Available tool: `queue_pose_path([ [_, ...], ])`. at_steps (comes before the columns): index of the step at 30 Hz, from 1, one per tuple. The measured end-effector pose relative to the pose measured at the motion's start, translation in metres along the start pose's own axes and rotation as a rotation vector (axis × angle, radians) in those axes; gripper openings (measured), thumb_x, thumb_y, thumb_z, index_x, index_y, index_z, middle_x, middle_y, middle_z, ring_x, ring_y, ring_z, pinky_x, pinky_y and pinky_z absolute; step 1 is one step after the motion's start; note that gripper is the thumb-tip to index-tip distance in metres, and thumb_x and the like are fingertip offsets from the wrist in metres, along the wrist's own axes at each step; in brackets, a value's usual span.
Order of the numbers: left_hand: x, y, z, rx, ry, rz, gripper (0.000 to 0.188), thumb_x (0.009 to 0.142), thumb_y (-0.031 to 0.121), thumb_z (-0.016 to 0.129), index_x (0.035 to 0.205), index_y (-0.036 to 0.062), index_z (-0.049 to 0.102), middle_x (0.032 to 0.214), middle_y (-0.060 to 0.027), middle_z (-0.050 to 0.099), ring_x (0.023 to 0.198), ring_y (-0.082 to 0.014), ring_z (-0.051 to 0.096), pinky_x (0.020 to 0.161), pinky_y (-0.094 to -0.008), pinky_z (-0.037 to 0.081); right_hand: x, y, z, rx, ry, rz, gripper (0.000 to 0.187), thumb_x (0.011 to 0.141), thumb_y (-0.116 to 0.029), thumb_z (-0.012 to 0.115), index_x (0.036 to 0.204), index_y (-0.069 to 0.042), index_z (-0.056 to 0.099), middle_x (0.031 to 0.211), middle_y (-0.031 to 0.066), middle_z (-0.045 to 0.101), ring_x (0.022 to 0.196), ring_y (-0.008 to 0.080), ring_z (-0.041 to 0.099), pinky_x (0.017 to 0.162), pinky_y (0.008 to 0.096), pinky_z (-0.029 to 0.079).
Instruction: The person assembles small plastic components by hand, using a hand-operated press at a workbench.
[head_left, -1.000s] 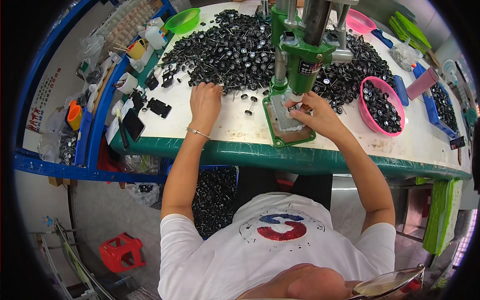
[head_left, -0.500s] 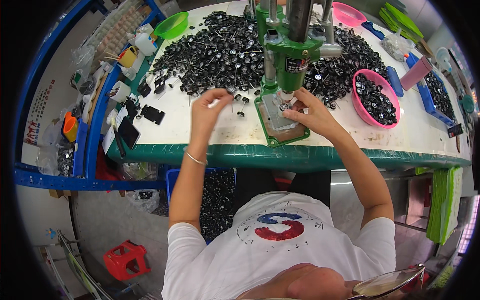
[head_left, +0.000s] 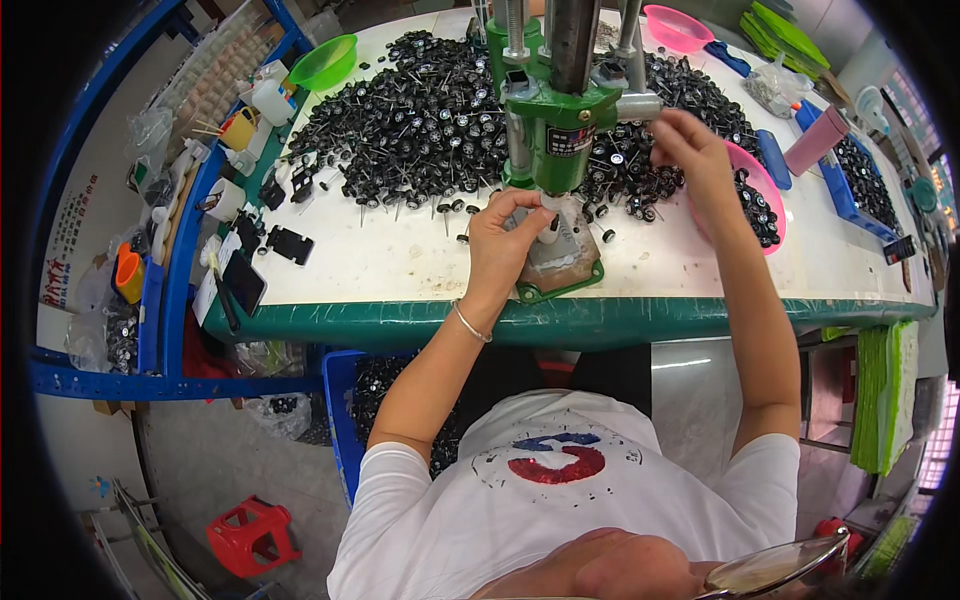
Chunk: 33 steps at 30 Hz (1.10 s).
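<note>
Pinching a small white part [head_left: 549,229] between thumb and curled fingers [head_left: 512,212], the person's left hand [head_left: 505,245] held it on the grey base plate [head_left: 565,262] of a green bench press [head_left: 552,120], directly under the ram. The right hand [head_left: 690,150] was raised at the press's side, its fingers closed around the end of the metal lever [head_left: 640,105]. The press stood near the middle of the front edge of the white tabletop [head_left: 400,262], its plate reaching almost to the green rim. Behind it, a broad heap of small black wheels on pins [head_left: 420,115] covered the back half of the tabletop, with a few strays lying just beside the left hand. A pink bowl [head_left: 768,205] holding more black parts sat toward the right edge, just past the right forearm. A green bowl [head_left: 325,62] stood at the back left corner, and a second pink bowl [head_left: 678,25] at the back edge.
</note>
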<state>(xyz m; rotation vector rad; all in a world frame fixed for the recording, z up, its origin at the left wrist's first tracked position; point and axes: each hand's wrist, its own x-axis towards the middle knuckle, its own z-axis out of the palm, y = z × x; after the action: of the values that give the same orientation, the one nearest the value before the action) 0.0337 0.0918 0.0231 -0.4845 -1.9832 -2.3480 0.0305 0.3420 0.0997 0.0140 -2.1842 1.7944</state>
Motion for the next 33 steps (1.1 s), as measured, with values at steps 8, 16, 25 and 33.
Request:
queue_pose_path([
  [8, 0.004, 0.002, -0.005, 0.146, -0.005, 0.033, 0.012, 0.076, 0.008, 0.073, 0.086, 0.0014, 0.07, 0.085, -0.0038, 0.063, 0.083, -0.0141, 0.056, 0.079, -0.0273, 0.043, 0.028, -0.041, 0.037, 0.294, 0.077, -0.079, 0.031, 0.095, -0.028, 0.058, 0.112, -0.003, 0.065, 0.091, 0.0013, 0.064, 0.08, 0.0075, 0.058, 0.074, 0.0233, 0.048],
  [16, 0.008, 0.009, -0.008, 0.172, -0.058, 0.009, 0.012, 0.076, 0.01, 0.073, 0.085, 0.0024, 0.07, 0.084, -0.0043, 0.063, 0.082, -0.0151, 0.057, 0.078, -0.0285, 0.044, -0.069, 0.051, 0.071, 0.362, 0.065, 0.129, 0.027, 0.092, -0.022, 0.061, 0.111, -0.003, 0.064, 0.097, 0.0056, 0.06, 0.09, 0.0135, 0.058, 0.081, 0.0268, 0.048],
  [25, 0.009, 0.009, -0.008, 0.112, -0.039, 0.008, 0.011, 0.077, 0.009, 0.073, 0.084, 0.0013, 0.07, 0.083, -0.0042, 0.066, 0.083, -0.0152, 0.057, 0.078, -0.0295, 0.044, -0.079, 0.046, 0.104, -0.2, -0.052, -0.205, 0.024, 0.084, -0.016, 0.068, 0.103, -0.001, 0.064, 0.102, 0.006, 0.058, 0.08, 0.017, 0.059, 0.076, 0.0292, 0.048],
  [33, 0.011, 0.015, -0.008, 0.229, -0.065, 0.078, 0.011, 0.077, 0.009, 0.073, 0.085, 0.001, 0.071, 0.079, -0.0034, 0.066, 0.081, -0.013, 0.059, 0.077, -0.0275, 0.045, -0.063, 0.036, 0.095, -0.398, -0.233, -0.051, 0.034, 0.076, -0.025, 0.075, 0.097, -0.001, 0.062, 0.097, 0.0067, 0.059, 0.074, 0.0182, 0.059, 0.069, 0.0322, 0.049],
])
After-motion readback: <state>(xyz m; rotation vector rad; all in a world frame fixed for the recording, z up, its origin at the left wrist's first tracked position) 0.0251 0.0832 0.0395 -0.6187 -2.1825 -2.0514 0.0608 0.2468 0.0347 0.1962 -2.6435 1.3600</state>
